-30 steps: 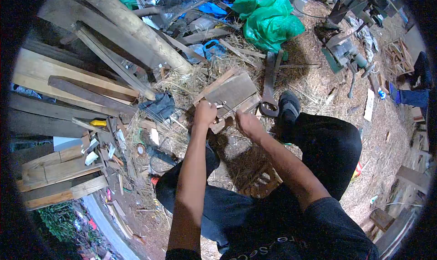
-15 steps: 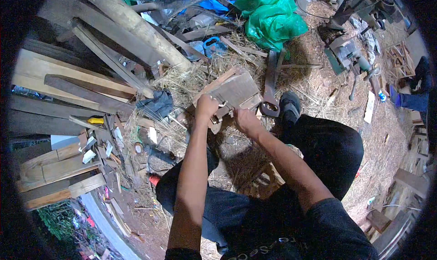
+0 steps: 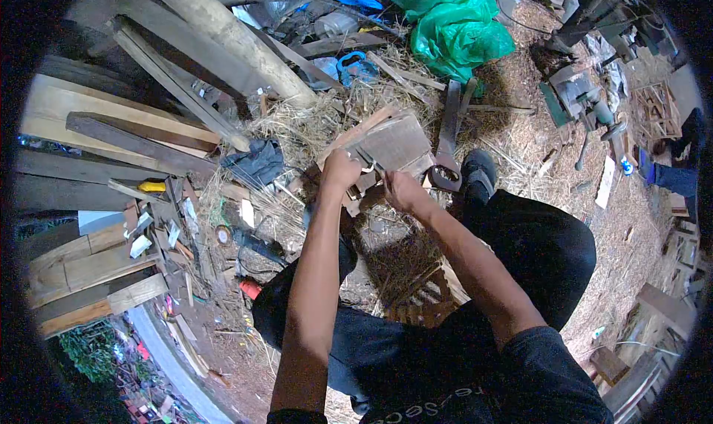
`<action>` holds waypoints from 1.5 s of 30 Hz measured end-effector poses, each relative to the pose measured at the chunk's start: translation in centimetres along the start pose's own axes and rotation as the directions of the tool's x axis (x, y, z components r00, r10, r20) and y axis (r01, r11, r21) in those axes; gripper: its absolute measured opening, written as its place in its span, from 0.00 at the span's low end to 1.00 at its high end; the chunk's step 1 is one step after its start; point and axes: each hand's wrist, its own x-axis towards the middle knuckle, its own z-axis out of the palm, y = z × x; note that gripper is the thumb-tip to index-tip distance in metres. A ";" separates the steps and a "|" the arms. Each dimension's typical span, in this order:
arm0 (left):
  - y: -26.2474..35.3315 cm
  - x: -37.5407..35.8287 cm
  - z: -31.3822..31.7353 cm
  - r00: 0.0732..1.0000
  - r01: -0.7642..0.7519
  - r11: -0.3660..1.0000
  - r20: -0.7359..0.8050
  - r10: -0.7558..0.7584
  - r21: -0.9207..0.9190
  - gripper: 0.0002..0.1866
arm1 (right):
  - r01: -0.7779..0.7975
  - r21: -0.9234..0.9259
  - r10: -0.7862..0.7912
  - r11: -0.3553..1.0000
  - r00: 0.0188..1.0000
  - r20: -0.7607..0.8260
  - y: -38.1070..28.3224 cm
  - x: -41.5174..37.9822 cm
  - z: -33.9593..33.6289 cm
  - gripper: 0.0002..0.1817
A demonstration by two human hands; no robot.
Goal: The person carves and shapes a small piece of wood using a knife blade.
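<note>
Over a wooden block on the ground, both of my hands work close together. My left hand is closed at the block's near left corner, with a small pale piece showing beside its fingers. My right hand is closed around a thin, dark tool whose tip points toward the left hand; its exact kind is too small to tell. Just right of the block lies a handsaw with a brown handle, next to my shoe.
Planks and a thick pole fill the left side. A green plastic bag lies beyond the block. A metal machine stands at upper right, near another person's leg. Straw and shavings cover the ground.
The view has shifted slightly. My left hand stays at the block's corner, and my right hand still grips the thin tool, whose angle looks a little different.
</note>
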 end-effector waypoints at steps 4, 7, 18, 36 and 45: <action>0.1 0.0 0.0 1.000 -0.009 0.999 0.010 0.009 -0.032 0.16 | 0.002 -0.003 -0.002 1.000 0.999 0.035 0.7 0.8 0.6 0.14; 1.5 -0.7 -0.9 0.997 0.059 0.998 0.041 -0.058 -0.014 0.14 | 0.060 -0.012 -0.059 0.998 0.997 0.050 0.5 1.3 0.5 0.13; 1.3 -0.2 0.7 0.993 0.004 0.999 -0.121 -0.008 -0.035 0.13 | 0.189 -0.028 -0.191 0.982 0.962 -0.197 -0.2 0.3 3.1 0.16; -5.1 -3.2 1.9 0.974 -0.006 1.000 -0.226 0.000 -0.029 0.15 | -0.017 -0.070 0.006 0.997 0.989 -0.149 -0.8 -4.4 2.1 0.19; -7.4 -3.4 3.3 0.990 -0.125 0.990 -0.073 0.120 -0.063 0.18 | 0.055 -0.226 -0.081 0.973 0.990 -0.111 -0.1 -4.8 1.5 0.16</action>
